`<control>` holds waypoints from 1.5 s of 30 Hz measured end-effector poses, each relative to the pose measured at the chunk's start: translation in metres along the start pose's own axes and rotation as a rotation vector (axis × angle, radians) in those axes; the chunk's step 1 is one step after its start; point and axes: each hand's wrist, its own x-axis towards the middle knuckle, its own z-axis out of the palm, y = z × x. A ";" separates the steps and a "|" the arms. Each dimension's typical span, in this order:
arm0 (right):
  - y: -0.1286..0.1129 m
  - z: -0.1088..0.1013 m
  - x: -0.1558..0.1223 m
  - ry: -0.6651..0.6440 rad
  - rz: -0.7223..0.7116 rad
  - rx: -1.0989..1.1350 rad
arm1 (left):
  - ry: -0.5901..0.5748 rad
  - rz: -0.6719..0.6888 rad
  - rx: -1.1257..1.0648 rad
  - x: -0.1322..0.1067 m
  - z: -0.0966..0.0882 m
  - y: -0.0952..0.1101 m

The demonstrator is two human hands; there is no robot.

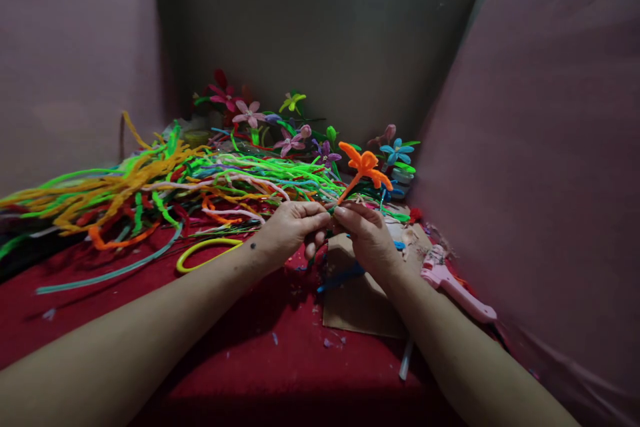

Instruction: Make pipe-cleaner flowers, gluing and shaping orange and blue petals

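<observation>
An orange pipe-cleaner flower (364,165) rises from between my two hands, tilted up to the right on its orange stem. My left hand (297,223) is closed, its thumb and fingertips pinching the lower stem, where a bit of dark green shows. Close against it, my right hand (367,233) pinches the same stem from the other side. The fingers partly hide the stem's lower end. Beyond my hands lies a large heap of loose pipe cleaners (250,170) in green, orange, pink and other colours.
Finished flowers, among them a blue one (397,150) and a pink one (249,113), stand at the back. A pink glue gun (457,290) lies right of a cardboard piece (360,307). Yellow scissor-like loops (187,257) rest on the red cloth (280,373).
</observation>
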 end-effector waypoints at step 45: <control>0.004 0.007 -0.005 0.108 -0.037 -0.231 | 0.299 0.208 0.510 0.006 0.010 -0.009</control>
